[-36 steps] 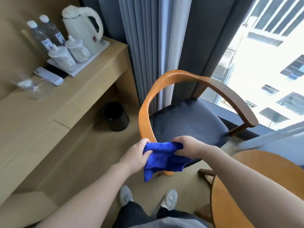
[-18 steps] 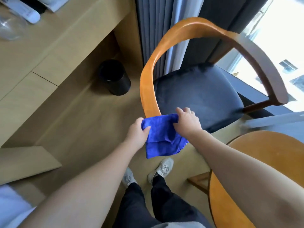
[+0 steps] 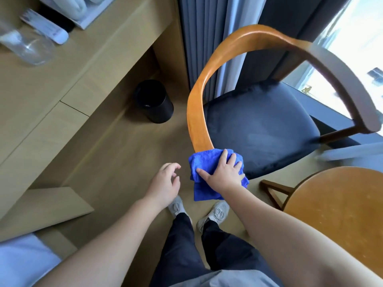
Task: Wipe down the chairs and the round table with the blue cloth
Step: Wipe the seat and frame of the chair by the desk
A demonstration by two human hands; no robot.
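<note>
Released by the left hand (image 3: 165, 181) since the earlier frame, the blue cloth (image 3: 200, 162) lay draped over the near end of the curved wooden rail of the chair (image 3: 195, 114), its lower part hanging below the rail. The right hand (image 3: 224, 172) pressed on the cloth, fingers spread and nearly straight; the left hand hovered just left of that rail end, fingers apart and loosely curled, holding nothing. A black bin (image 3: 154, 101) stood on the floor (image 3: 116, 154) left of the chair.

blue cloth (image 3: 209, 170) draped over chair armrest (image 3: 198, 112)
</note>
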